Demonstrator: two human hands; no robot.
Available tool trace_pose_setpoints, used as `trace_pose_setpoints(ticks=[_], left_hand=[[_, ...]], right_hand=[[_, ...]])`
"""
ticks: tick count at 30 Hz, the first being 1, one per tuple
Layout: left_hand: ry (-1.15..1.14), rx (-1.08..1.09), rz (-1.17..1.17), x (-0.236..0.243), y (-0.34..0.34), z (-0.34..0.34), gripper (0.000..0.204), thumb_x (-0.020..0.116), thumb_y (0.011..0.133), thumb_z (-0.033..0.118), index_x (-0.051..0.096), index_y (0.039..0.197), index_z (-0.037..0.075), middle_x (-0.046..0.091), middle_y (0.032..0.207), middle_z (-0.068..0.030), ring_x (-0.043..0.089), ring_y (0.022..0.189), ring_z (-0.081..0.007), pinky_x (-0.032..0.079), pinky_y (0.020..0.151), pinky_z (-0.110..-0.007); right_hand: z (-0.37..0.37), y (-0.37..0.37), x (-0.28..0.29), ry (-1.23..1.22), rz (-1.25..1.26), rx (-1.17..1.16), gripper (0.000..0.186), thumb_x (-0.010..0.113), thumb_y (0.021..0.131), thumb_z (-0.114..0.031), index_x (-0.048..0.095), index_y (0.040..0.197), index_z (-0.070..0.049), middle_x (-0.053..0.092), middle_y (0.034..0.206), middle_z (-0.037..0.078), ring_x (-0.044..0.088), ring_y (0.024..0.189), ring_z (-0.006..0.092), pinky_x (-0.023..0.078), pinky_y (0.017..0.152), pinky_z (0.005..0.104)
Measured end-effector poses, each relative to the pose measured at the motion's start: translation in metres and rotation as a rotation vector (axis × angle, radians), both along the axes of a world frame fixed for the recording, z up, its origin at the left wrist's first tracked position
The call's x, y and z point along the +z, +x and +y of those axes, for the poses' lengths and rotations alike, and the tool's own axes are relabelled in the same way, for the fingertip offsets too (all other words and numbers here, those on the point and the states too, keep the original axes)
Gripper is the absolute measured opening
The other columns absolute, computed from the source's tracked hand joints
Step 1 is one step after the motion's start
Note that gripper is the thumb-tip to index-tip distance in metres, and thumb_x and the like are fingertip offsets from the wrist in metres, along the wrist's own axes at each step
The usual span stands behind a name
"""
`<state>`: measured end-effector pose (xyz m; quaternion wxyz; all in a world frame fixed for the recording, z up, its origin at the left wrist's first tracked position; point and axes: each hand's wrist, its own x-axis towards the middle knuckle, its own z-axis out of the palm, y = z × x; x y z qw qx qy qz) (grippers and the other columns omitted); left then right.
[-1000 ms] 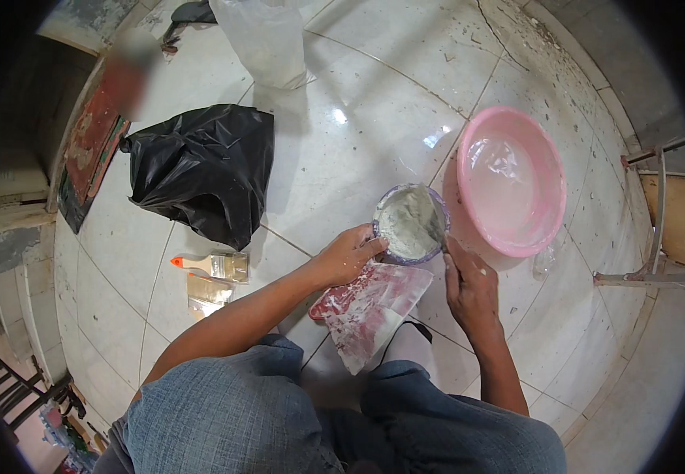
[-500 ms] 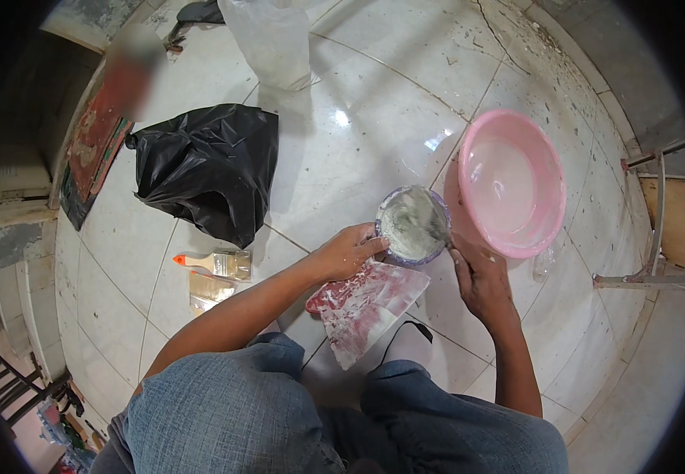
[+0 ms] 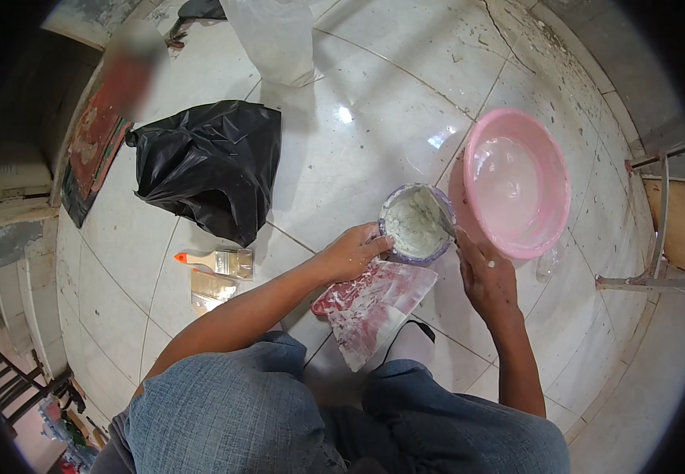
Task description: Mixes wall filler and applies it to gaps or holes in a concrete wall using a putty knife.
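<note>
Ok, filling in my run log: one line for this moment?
left hand: steadies small bowl | right hand: stirs white paste with tool | pink basin: beside bowl | floor

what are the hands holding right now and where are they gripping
The left hand grips the small bowl of white paste at its near-left rim. The right hand holds a thin tool whose tip dips into the paste; the grip is by its upper end.

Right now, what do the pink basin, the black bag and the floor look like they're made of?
The pink basin looks like moulded plastic: smooth, evenly coloured, with a rolled rim and soft sheen. The black bag seems thin plastic film, crumpled, with glossy creases. The floor looks like glazed ceramic tile: pale squares with grout lines and a bright reflected glare, scuffed and speckled near the edge.
</note>
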<state>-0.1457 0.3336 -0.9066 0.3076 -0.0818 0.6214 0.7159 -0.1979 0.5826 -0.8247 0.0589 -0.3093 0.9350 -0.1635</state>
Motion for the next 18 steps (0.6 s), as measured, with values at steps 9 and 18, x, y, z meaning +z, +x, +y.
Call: trace_pose_setpoints(ticks=[9,18], left_hand=[[-0.016,0.021,-0.008,-0.004,0.003,0.000,0.039,0.048,0.101,0.028,0.052,0.122,-0.005,0.062,0.111,-0.0107,0.056,0.104,-0.0164,0.041,0.097,-0.032],[0.010,0.143,0.023,-0.011,0.010,0.010,0.039,0.046,0.101,0.026,0.050,0.124,-0.005,0.061,0.113,-0.0103,0.055,0.104,-0.0152,0.042,0.096,-0.030]], right_hand=[[0.004,0.014,0.014,0.032,-0.065,0.137,0.043,0.064,0.082,-0.006,0.059,0.124,-0.013,0.053,0.077,0.010,0.060,0.062,0.0274,0.049,0.054,0.0390],[-0.005,0.001,0.021,0.285,0.161,0.155,0.053,0.059,0.079,0.000,0.053,0.131,-0.012,0.055,0.084,0.013,0.062,0.067,0.0268,0.051,0.055,0.0390]])
